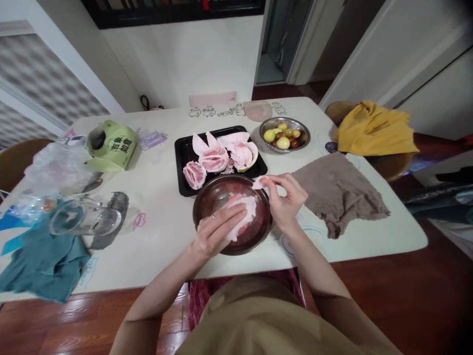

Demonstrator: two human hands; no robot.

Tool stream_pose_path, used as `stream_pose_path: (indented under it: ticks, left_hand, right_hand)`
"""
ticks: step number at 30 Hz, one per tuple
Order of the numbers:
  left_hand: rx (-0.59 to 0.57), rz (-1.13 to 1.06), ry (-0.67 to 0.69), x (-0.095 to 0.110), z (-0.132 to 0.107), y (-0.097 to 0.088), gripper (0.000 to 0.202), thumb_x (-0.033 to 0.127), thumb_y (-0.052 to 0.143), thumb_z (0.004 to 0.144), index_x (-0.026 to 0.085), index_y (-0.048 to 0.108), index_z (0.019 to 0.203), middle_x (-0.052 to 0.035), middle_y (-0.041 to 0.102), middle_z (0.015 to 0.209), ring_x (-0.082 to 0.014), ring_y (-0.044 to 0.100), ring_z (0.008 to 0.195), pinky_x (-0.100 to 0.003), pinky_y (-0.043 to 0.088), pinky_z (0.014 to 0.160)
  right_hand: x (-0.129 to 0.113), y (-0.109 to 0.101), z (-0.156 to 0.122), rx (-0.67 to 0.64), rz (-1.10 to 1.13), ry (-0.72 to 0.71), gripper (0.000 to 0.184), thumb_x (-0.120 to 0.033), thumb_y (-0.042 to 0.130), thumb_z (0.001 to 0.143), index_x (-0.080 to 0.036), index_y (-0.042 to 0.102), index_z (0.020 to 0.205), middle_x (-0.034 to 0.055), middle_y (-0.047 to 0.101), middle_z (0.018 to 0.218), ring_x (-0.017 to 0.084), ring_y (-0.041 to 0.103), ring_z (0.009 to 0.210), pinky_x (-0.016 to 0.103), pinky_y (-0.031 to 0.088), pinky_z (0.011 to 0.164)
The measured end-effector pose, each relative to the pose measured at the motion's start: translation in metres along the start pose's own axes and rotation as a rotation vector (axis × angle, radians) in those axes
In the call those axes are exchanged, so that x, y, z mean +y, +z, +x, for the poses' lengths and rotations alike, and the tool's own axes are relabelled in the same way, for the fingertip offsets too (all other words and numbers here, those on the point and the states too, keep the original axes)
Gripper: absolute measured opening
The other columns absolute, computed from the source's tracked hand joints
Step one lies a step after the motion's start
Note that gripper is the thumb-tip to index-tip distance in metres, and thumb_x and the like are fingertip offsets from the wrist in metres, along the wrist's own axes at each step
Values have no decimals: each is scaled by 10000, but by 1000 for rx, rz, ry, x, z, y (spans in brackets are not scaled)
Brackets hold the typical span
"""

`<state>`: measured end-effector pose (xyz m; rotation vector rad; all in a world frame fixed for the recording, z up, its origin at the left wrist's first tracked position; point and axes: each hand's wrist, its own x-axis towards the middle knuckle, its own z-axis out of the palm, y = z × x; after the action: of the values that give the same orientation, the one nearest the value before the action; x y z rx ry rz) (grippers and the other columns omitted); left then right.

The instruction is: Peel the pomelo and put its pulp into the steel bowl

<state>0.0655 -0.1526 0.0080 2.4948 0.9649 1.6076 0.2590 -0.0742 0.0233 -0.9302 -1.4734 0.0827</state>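
Observation:
My left hand [220, 226] is wrapped round a pale pink pomelo segment [248, 211] above a steel bowl [200, 217]. At the bowl's right rim, my right hand [284, 197] pinches a small torn piece of pomelo membrane [259, 183] between thumb and finger. Some reddish pulp lies in the bowl, partly covered by the left hand. Just behind the bowl, a black tray [181, 148] carries pomelo chunks [213, 160], and peel [242, 155] sits at its right side.
A second steel bowl [303, 144] holds jujubes. To the right lie a brown cloth [340, 190] and a yellow cloth [373, 129] on a chair. On the left are a green paper bag [120, 148], a clear plastic bag [61, 167], a tipped glass jug [88, 217] and a teal cloth [44, 264].

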Motion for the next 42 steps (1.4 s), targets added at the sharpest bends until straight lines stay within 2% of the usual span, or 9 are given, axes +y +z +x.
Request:
stream_pose_path:
  ticks: [3,7,11,17,23,29,32,38,42]
  left_hand:
    - [81,-4,-217,-4,10,1,426,129,747,907,210,667,1318,-96,726,1315,-250,704,1249,-416,621,1069]
    - [109,-46,-462,-11,20,-2,327,237,813,867,206,724,1180,-99,752,1252,-235,736,1161,-410,615,1037]
    - [105,-124,-550,-16,21,-4,332,290,816,864,197,724,1169,-112,752,1246,-254,719,1190,-434,586,1059]
    - [92,-222,-658,-20,19,-5,347,299,782,876,192,706,1197,-112,734,1276,-255,694,1227,-433,548,1102]
    - [53,-330,-670,-24,19,-7,441,295,770,856,182,645,1264,-130,690,1324,-271,651,1272,-457,503,1147]
    - [112,-338,-691,-28,11,-3,436,309,781,860,206,558,1220,-79,650,1215,-204,674,1124,-341,572,1007]
    - [147,-338,-701,-30,6,0,405,332,766,893,214,538,1206,-69,647,1173,-188,680,1087,-343,578,1001]
    - [112,-336,-674,-29,9,2,421,380,774,900,197,599,1236,-91,717,1168,-225,723,1101,-352,607,971]
    - [92,-361,-664,-25,13,0,451,374,809,872,201,654,1258,-97,742,1211,-231,739,1099,-325,623,929]
  right_hand:
    - [-3,1,-5,-88,41,-11,92,-187,724,940,-231,782,883,8,763,769,162,663,657,319,543,646]
    - [-9,4,-14,-181,23,-51,67,-197,747,926,-229,797,896,12,750,741,162,635,642,321,523,625]
    - [-8,6,-20,-252,36,-61,89,-194,718,947,-228,799,965,23,755,775,168,657,694,320,540,659]
    - [-5,7,-23,-345,49,-50,143,-200,685,968,-237,787,1061,52,769,932,180,715,848,325,594,774]
    - [-7,6,-20,-364,52,-127,260,-176,688,949,-238,745,1194,78,745,1029,203,700,934,361,604,835]
    - [-5,6,-20,-339,45,-130,290,-186,689,939,-262,737,1215,91,714,1082,233,685,1006,424,606,884]
    - [-5,6,-20,-326,36,-140,276,-184,700,935,-269,744,1194,87,713,1070,242,686,1007,439,610,875]
    - [-5,4,-20,-290,67,-211,274,-120,739,906,-256,758,1142,73,727,1002,235,694,963,432,614,843]
    - [-8,3,-20,-274,110,-310,360,-61,743,878,-259,754,1178,63,752,974,237,709,946,426,631,826]
